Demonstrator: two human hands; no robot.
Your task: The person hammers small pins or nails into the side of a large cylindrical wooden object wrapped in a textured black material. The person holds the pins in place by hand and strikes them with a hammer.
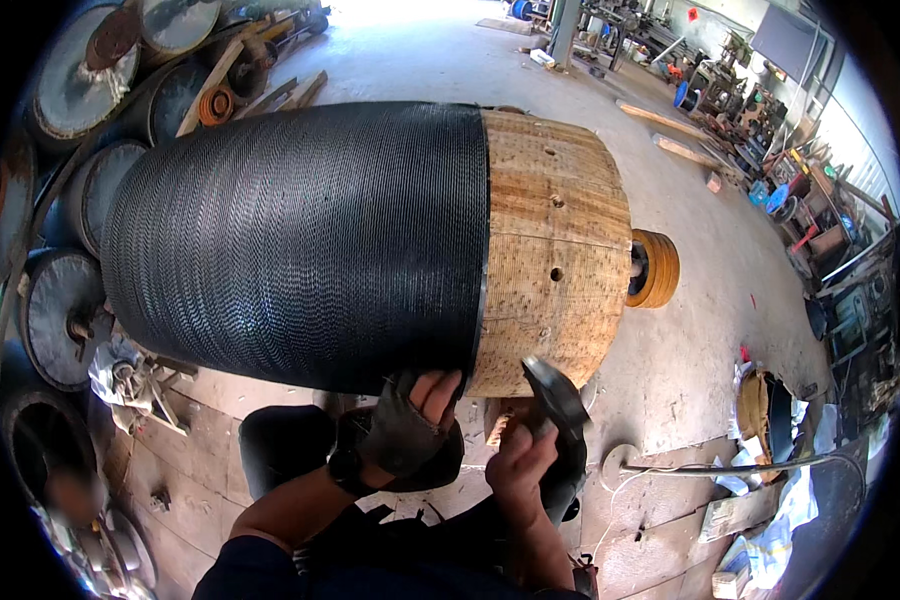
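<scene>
A large roller lies across in front of me. Black, finely ridged covering (300, 240) wraps most of it, and its right end is bare wood (550, 230) with several dark holes and many small marks. My left hand (405, 425), in a dark fingerless glove, has its bent fingers against the roller's near underside, by the covering's right edge. What those fingertips hold, if anything, is hidden. My right hand (525, 460) is closed round a hammer (558, 396), whose dark head is raised just in front of the wooden part's near side.
Several round-ended drums (65, 315) are stacked along the left. A yellow-brown grooved pulley (658, 270) sits at the roller's right end. Wooden planks (670, 122) lie on the floor at far right, near cluttered machinery. A torn round carton (765, 410) stands at right, near a metal bar (740, 466).
</scene>
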